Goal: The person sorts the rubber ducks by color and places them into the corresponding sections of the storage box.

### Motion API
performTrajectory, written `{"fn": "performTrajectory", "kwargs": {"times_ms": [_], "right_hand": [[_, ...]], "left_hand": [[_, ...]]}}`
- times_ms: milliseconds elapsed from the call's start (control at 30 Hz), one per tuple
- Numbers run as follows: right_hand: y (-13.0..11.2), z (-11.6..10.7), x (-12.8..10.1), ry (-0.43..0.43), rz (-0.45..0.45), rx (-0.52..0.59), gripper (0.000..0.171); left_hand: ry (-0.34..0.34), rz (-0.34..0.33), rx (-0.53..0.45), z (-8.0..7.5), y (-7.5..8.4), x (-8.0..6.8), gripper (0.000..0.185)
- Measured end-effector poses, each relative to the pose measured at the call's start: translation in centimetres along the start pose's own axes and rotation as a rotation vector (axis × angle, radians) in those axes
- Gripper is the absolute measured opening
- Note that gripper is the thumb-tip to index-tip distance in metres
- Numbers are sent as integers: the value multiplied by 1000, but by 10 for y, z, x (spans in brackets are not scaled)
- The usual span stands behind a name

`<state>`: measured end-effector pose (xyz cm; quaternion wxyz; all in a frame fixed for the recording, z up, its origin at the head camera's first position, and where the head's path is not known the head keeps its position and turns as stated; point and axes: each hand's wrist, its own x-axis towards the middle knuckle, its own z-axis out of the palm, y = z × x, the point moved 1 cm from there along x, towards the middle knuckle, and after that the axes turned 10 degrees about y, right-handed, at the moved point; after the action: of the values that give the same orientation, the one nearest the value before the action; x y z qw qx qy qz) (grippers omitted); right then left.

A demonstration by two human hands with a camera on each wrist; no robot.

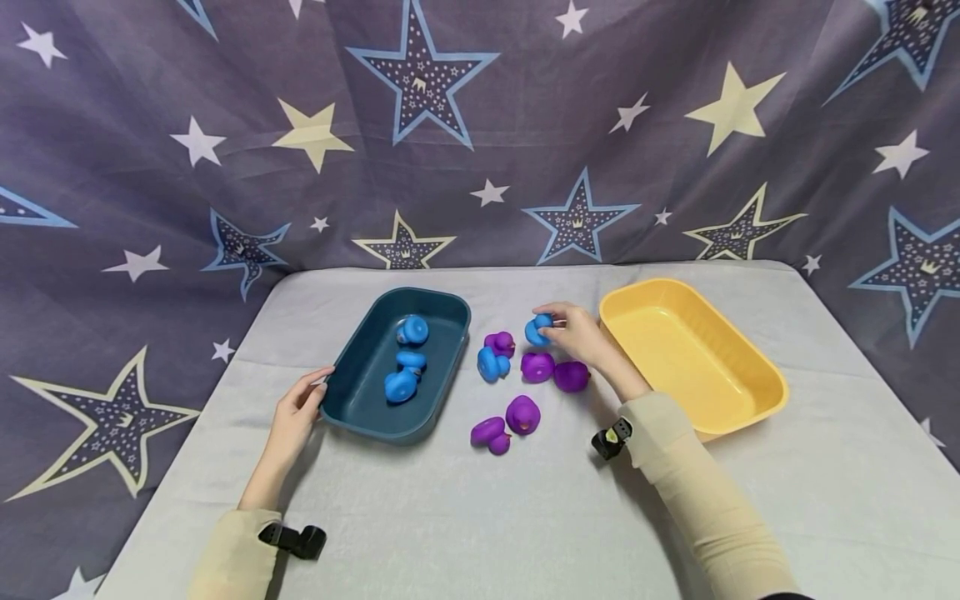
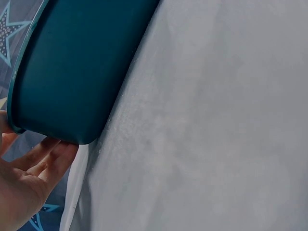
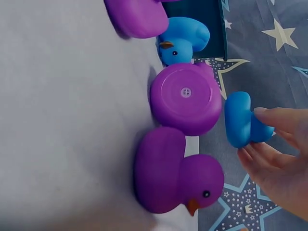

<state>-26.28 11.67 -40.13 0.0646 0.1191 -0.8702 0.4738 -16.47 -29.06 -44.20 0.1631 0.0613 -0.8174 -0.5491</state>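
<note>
My right hand (image 1: 549, 327) pinches a small blue duck (image 1: 536, 331) between thumb and fingers, just above the table between the two trays. In the right wrist view the hand (image 3: 253, 133) holds that duck (image 3: 239, 120) beside a purple duck (image 3: 173, 178) and a tipped purple duck (image 3: 186, 98) showing its underside. Several purple ducks (image 1: 537, 366) and one loose blue duck (image 1: 491, 364) lie nearby. My left hand (image 1: 303, 402) rests with straight fingers (image 2: 45, 156) against the near left corner of the teal tray (image 1: 354, 367) (image 2: 72, 72), which holds three blue ducks (image 1: 411, 331).
An empty yellow tray (image 1: 675, 350) stands to the right of my right hand. The grey table (image 1: 480, 517) ends in a star-patterned cloth backdrop (image 1: 480, 125) behind and at both sides. Black wrist cameras (image 1: 611, 439) sit on both sleeves.
</note>
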Motion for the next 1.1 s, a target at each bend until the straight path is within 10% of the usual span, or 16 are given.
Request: {"fn": "performTrajectory", "kwargs": {"times_ms": [1100], "right_hand": [[-39, 31, 14, -73, -122, 25, 32]], "left_hand": [[14, 14, 25, 1, 1, -1, 35]]}}
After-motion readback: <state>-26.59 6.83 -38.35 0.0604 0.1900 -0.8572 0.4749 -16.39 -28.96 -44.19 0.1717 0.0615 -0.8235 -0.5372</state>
